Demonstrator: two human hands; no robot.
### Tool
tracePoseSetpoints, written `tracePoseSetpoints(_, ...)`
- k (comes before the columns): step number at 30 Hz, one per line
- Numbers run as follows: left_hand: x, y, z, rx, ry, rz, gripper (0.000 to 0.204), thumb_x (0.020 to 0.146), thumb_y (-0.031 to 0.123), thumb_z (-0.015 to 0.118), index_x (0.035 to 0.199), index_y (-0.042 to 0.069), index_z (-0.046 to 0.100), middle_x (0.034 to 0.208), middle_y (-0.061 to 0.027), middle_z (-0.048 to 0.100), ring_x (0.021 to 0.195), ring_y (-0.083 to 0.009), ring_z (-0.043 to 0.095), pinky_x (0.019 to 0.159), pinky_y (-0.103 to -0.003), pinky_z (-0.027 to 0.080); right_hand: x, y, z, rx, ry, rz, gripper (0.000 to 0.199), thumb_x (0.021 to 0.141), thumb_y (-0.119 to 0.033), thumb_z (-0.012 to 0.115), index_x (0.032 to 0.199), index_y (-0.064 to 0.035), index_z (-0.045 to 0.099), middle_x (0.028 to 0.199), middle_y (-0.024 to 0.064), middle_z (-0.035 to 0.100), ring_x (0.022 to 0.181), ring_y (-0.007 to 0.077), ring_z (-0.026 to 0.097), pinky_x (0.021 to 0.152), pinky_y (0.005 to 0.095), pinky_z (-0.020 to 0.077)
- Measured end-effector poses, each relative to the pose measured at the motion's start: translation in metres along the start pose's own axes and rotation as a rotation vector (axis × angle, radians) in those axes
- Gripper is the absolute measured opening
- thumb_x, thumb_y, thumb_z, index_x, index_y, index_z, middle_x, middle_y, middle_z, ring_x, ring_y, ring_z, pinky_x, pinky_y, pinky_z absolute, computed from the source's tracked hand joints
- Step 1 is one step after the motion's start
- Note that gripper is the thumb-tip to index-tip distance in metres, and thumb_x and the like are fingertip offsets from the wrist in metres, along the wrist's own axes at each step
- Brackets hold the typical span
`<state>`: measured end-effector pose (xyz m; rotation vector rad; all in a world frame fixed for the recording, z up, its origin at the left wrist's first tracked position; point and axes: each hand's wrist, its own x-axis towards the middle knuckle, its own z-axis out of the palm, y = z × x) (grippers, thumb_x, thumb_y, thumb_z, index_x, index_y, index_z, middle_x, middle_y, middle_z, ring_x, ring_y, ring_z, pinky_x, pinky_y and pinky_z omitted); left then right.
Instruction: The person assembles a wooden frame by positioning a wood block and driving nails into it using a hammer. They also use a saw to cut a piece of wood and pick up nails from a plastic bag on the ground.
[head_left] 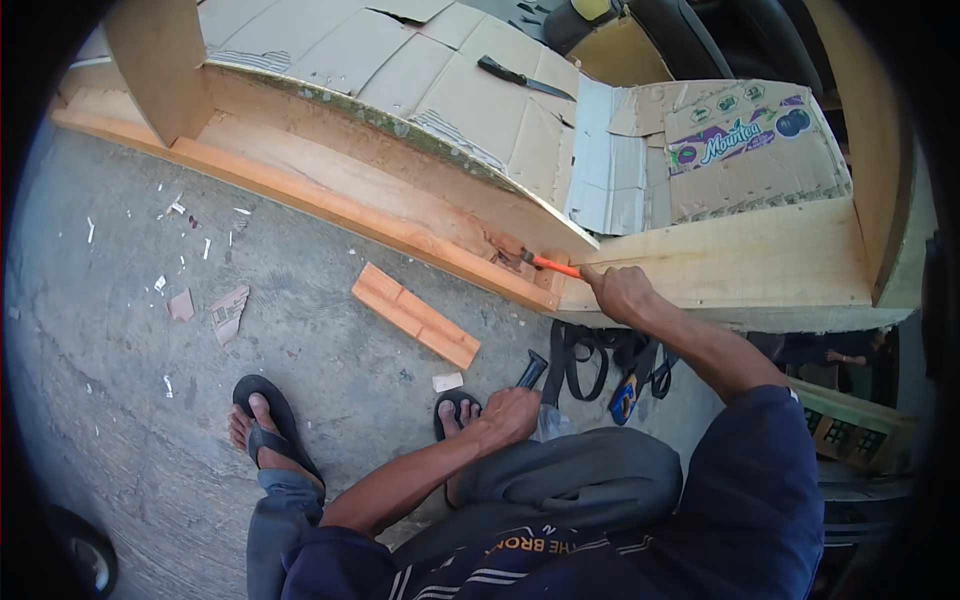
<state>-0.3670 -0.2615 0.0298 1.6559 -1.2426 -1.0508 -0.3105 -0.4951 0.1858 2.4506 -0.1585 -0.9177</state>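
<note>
My right hand point(622, 296) is closed round the orange handle of a paintbrush point(556, 265). The brush's dark head meets the inner face of a long wooden trough-like frame point(330, 205), close to its right end block, where the wood looks reddish and wet. Near my knee, my left hand point(512, 415) is closed round a black handle point(533, 370) with a flared end; what lies below the fist is hidden. Some clear plastic point(552, 424) shows beside that hand. A short wooden block point(416, 315) lies on the floor in front of my feet.
Flattened cardboard point(400, 75) covers the surface behind the frame, with a black-handled knife point(525, 78) on it. A pale plank point(730, 255) extends right. Black straps point(580, 360) and a blue-yellow object point(624, 400) lie below. Paper scraps point(230, 312) litter the concrete floor.
</note>
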Motion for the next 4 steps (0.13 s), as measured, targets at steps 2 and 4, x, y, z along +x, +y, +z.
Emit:
tracePoseSetpoints(2, -0.001, -0.007, 0.003, 0.034, 0.044, -0.014, 0.018, 0.081, 0.007, 0.058, 0.092, -0.002, 0.070, 0.091, -0.0279, 0.070, 0.089, -0.0446, 0.070, 0.079, -0.053, 0.056, -0.023, -0.012, -0.013, 0.087, 0.065, -0.036, 0.029, 0.097, -0.017, 0.051, 0.126, -0.0123, 0.054, 0.074, 0.0137, 0.069, 0.065, 0.0369, 0.070, 0.056, 0.0490, 0.0512)
tracePoseSetpoints(4, 0.005, -0.042, -0.030, 0.141, 0.096, -0.019, 0.017, 0.081, 0.008, 0.058, 0.091, -0.001, 0.068, 0.090, -0.0270, 0.070, 0.088, -0.0455, 0.069, 0.079, -0.055, 0.054, -0.016, -0.026, -0.034, 0.306, 0.027, 0.141, 0.038, 0.096, -0.020, 0.053, 0.132, -0.0126, 0.054, 0.087, 0.0180, 0.073, 0.078, 0.0372, 0.073, 0.070, 0.0526, 0.0551)
